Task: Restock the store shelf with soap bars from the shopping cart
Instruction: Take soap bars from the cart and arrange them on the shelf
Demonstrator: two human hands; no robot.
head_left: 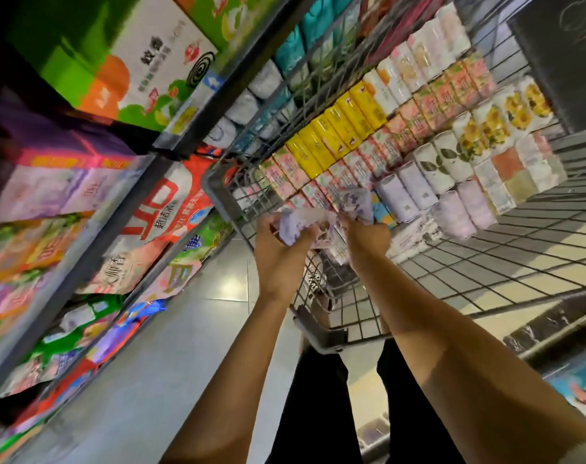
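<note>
Fingers [274,226] of our left hand [278,249] curl round a lilac-printed soap pack [298,226], and those of our right hand [365,236] grip a second lilac pack [357,200]; motion blur hides whether the two packs touch. We hold both just above the near corner of the shopping cart [452,279], over its wire rim.

Inside the cart, more soap bars [418,135] stand packed in rows against the far wire wall: yellow boxes [338,128], pink floral boxes, white packs with sunflowers [505,118], and pale lilac rolls [415,185] nearest our hands. The right part of the cart floor is bare wire.

To our left stands the store shelf [94,229], its grey edge rails running diagonally. It carries bags of detergent [164,209] in red, white and pink, with green and orange boxes [117,61] on the level above. The cart's corner sits close beside the shelf front, between our hands and the upper shelves. Below us we see grey floor tiles [171,346] and black trouser legs [318,396].
</note>
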